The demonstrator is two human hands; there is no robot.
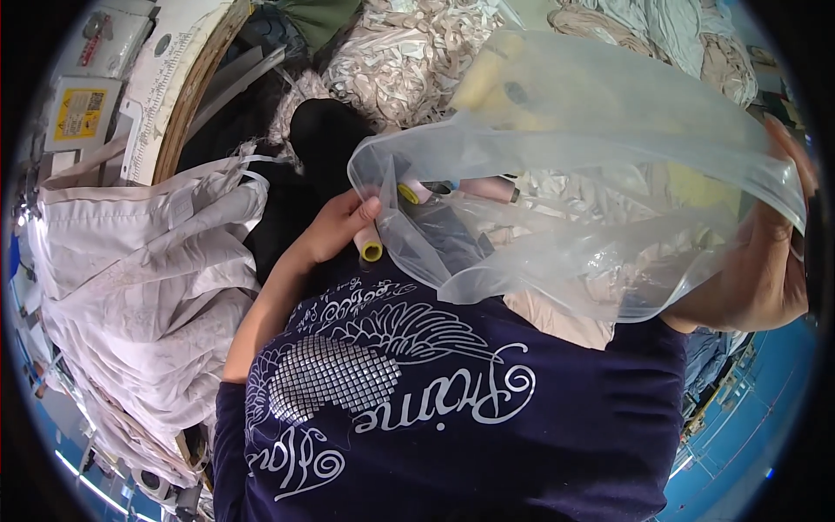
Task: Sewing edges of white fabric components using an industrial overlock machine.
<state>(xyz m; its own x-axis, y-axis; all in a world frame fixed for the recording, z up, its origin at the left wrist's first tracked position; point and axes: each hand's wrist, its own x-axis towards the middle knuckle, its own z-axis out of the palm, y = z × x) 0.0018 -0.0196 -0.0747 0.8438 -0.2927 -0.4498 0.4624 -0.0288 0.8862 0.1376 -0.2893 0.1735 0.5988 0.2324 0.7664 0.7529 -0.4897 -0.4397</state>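
Note:
A large clear plastic bag (pixel 600 143) is stretched open between my two hands. My left hand (pixel 341 228) is closed at the bag's left rim. Right under its thumb is a pale pink thread cone with a yellow end (pixel 371 250); whether the fingers grip it too is partly hidden. At the far right my right hand (pixel 774 252) is closed around the opposite rim. Through the film show another yellow-ended thread cone (pixel 415 192) and a pink thread cone (pixel 489 190). Whether these lie inside or behind the bag I cannot tell.
Pale cloth (pixel 148 252) hangs in folds on the left. Beyond it is a worn table edge with a measuring scale (pixel 156 104). A heap of fabric strips (pixel 409 65) lies at the far middle, and more bundled fabric (pixel 661 30) at the far right.

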